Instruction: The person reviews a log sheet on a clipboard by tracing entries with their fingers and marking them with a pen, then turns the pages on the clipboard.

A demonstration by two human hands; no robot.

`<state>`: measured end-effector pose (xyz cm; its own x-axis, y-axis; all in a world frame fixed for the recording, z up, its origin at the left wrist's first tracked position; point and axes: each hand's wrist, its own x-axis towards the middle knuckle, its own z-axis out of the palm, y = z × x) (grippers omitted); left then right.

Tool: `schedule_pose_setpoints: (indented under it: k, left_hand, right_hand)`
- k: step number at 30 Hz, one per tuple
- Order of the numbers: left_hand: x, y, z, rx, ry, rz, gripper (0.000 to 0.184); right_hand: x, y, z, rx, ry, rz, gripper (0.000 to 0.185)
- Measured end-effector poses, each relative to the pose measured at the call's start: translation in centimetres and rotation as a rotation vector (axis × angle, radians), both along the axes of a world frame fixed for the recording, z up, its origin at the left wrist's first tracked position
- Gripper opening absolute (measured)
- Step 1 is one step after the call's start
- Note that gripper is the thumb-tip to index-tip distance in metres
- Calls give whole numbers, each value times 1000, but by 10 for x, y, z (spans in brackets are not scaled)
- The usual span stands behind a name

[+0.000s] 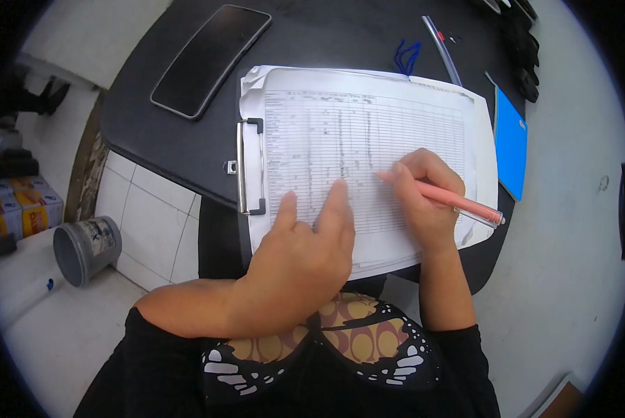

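Observation:
A clipboard, whose metal clip [242, 167] is on the left side, holds a stack of papers. The top sheet [424, 118] is a printed table with rows, columns and handwritten entries too small to read. My left hand [309, 244] rests on the lower part of this sheet, with two fingers stretched out and spread across the rows. Over the right half of the sheet, my right hand [427, 198] is closed around a pink pen [459, 200]. The pen's tip touches or hovers just above the paper near the middle columns; I cannot tell which.
A black phone [211, 61] lies on the dark table [142, 118], up and left of the clipboard. A clear pen [441, 49], a blue cord [407, 57] and a blue notebook [510, 143] lie beyond and right. A grey bucket [86, 249] and yellow boxes [23, 209] are on the floor.

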<state>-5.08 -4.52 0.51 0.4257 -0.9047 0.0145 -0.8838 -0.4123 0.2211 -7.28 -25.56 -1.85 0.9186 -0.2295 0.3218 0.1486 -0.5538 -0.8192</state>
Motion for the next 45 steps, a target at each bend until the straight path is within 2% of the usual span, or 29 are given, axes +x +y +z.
schedule_pose_setpoints:
  k: [10,13,16,27,45]
  left_hand:
    - [1,-1,0,17,-23,-15,69]
    - [1,-2,0,4,-12,-10,69]
    - [0,0,-2,9,-34,-9,69]
    - [1,1,-2,24,-77,-17,71]
    - [2,-2,2,40,-16,-24,71]
  right_hand:
    - [0,-2,-3,2,-29,22,21]
    - [-4,-3,1,6,57,29,16]
    - [0,0,-2,0,-3,-4,20]
    - [0,3,0,-15,3,-10,21]
    - [2,-2,-2,36,30,-19,19]
